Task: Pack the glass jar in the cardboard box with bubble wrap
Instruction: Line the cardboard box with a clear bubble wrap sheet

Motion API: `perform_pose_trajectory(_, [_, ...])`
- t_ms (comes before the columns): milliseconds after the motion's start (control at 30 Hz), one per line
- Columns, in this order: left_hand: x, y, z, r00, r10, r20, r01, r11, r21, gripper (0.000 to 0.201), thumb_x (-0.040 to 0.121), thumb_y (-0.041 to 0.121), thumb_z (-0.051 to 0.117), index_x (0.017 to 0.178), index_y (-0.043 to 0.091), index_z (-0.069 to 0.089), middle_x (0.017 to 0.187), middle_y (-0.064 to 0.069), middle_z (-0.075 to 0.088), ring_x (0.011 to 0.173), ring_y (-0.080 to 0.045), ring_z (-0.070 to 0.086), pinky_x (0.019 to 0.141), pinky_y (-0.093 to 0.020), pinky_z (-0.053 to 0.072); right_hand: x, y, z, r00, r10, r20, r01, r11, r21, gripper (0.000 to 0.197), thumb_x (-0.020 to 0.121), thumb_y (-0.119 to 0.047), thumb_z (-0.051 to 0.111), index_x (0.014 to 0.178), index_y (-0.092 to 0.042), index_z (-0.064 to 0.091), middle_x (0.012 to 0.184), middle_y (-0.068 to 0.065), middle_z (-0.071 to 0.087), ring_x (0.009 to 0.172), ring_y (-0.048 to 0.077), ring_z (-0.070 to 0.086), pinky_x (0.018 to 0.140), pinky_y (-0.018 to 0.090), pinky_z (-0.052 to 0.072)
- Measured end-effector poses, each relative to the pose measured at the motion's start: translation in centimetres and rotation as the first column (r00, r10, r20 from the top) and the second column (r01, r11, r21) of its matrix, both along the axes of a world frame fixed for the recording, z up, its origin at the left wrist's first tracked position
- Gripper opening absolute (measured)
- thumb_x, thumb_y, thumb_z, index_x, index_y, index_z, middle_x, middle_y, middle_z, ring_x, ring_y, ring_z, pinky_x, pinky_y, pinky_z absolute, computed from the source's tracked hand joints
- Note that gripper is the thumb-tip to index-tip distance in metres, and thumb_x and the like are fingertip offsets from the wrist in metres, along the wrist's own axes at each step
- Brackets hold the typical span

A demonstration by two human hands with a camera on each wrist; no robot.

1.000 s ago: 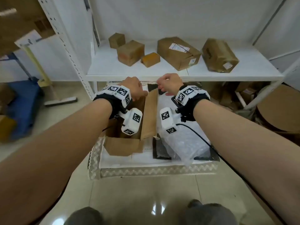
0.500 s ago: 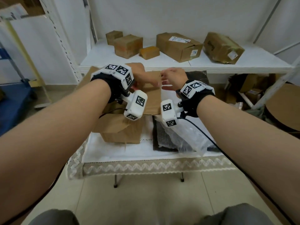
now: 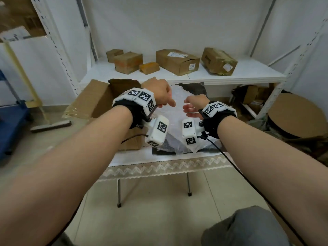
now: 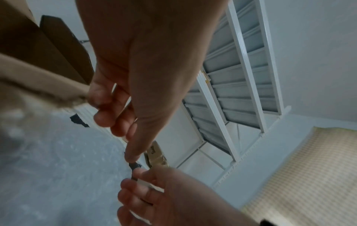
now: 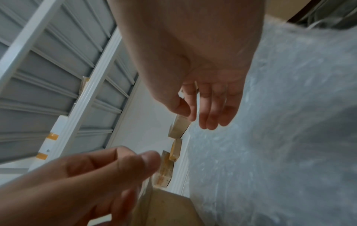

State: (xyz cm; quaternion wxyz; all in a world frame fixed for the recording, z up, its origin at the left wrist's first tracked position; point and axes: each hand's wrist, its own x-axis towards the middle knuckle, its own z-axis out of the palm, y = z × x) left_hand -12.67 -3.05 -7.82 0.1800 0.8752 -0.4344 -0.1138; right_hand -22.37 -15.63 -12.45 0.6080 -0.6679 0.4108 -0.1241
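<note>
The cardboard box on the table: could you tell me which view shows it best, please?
The head view: the cardboard box appears almost whole, flaps open, beside the bubble wrap. The left wrist view catches only a blurred flap edge; the right wrist view only a corner at the bottom.

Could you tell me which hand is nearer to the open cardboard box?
Left. The left hand is by the box's right flap; the right hand hangs farther right, over the bubble wrap.

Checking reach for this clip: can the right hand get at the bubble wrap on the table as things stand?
Probably yes. The right hand is open and holds nothing, and it hovers directly over the bubble wrap. Nothing lies between them; the left hand is off to the side.
</note>
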Motion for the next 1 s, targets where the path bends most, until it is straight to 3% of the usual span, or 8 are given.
perform_pose_trajectory(100, [-2.8,-0.8,-1.3,0.998,-0.044,-0.033,0.046,0.997,0.057,0.022,0.075,0.028,0.082,0.081,0.012,0.069,0.081,-0.004,0.073,0.064,-0.013,0.064,0.053,-0.024,0.049,-2.2,-1.0,-0.1,0.999,-0.04,0.011,0.04,0.999,0.002,0.02,0.093,-0.008,0.051,0.11,0.0,0.057,0.078,0.012,0.063,0.065,0.021,0.06,0.061,0.03,0.053])
perform_pose_trajectory(200, [-4.8,-1.7,-3.6,0.99,-0.118,-0.078,0.132,0.973,0.19,0.045,0.066,0.032,0.089,0.103,0.016,0.07,0.104,-0.004,0.071,0.087,-0.019,0.067,0.075,-0.032,0.058,-3.9,-1.9,-0.2,0.997,-0.072,0.025,0.072,0.997,0.009,0.013,0.093,-0.009,0.051,0.102,-0.002,0.058,0.078,0.013,0.063,0.064,0.021,0.059,0.061,0.03,0.053])
perform_pose_trajectory(300, [-6.0,-2.5,-6.3,0.975,-0.223,-0.008,0.212,0.917,0.338,0.087,0.059,0.032,0.092,0.135,0.025,0.05,0.131,-0.001,0.052,0.118,-0.024,0.054,0.099,-0.041,0.047,-5.1,-2.5,-0.2,0.995,-0.095,0.041,0.094,0.995,0.03,0.009,0.092,-0.009,0.053,0.096,-0.002,0.058,0.081,0.015,0.065,0.062,0.022,0.059,0.06,0.03,0.053])
perform_pose_trajectory(467, [-6.1,-2.8,-10.5,0.921,-0.365,0.134,0.279,0.861,0.424,0.124,0.052,0.032,0.093,0.153,0.03,0.021,0.159,-0.001,0.023,0.138,-0.028,0.038,0.108,-0.049,0.04,-6.0,-2.8,-0.5,0.992,-0.118,0.053,0.115,0.991,0.062,0.005,0.091,-0.007,0.054,0.089,-0.004,0.058,0.076,0.013,0.065,0.058,0.02,0.059,0.058,0.03,0.053])
perform_pose_trajectory(633, [-5.4,-3.1,-11.1,0.974,-0.221,0.054,0.199,0.944,0.264,0.038,0.096,0.032,0.056,0.131,0.017,0.06,0.141,-0.009,0.055,0.123,-0.027,0.055,0.107,-0.038,0.042,-6.2,-3.0,-1.0,0.969,-0.188,0.158,0.184,0.982,0.041,0.012,0.093,-0.008,0.052,0.086,-0.008,0.061,0.07,0.008,0.063,0.053,0.016,0.055,0.05,0.025,0.048])
perform_pose_trajectory(733, [-4.3,-2.8,-10.6,0.995,-0.066,-0.074,0.066,0.998,-0.001,0.03,0.102,0.023,0.044,0.112,0.017,0.071,0.127,-0.007,0.065,0.117,-0.026,0.059,0.106,-0.04,0.042,-6.1,-3.7,-1.2,0.875,-0.381,0.298,0.42,0.904,-0.079,0.023,0.092,-0.01,0.048,0.081,-0.016,0.067,0.065,0.003,0.064,0.052,0.014,0.054,0.046,0.023,0.044])
perform_pose_trajectory(867, [-3.3,-2.9,-9.1,0.96,0.04,-0.277,-0.137,0.929,-0.343,0.037,0.104,0.022,0.033,0.079,0.023,0.059,0.112,-0.009,0.068,0.106,-0.028,0.064,0.1,-0.042,0.048,-6.2,-4.2,-0.8,0.766,-0.545,0.342,0.604,0.791,-0.093,0.02,0.092,-0.015,0.049,0.097,-0.013,0.069,0.092,0.007,0.069,0.073,0.021,0.06,0.069,0.028,0.05])
perform_pose_trajectory(1000, [-3.8,-3.5,-7.3,0.855,-0.062,-0.515,-0.263,0.804,-0.533,0.033,0.105,0.022,0.027,0.078,0.019,0.047,0.107,-0.01,0.066,0.099,-0.027,0.064,0.063,-0.022,0.052,-5.9,-4.4,-1.8,0.827,-0.511,0.234,0.516,0.855,0.047,0.029,0.089,-0.035,0.057,0.099,-0.007,0.059,0.093,0.01,0.063,0.065,0.022,0.055,0.06,0.029,0.049])
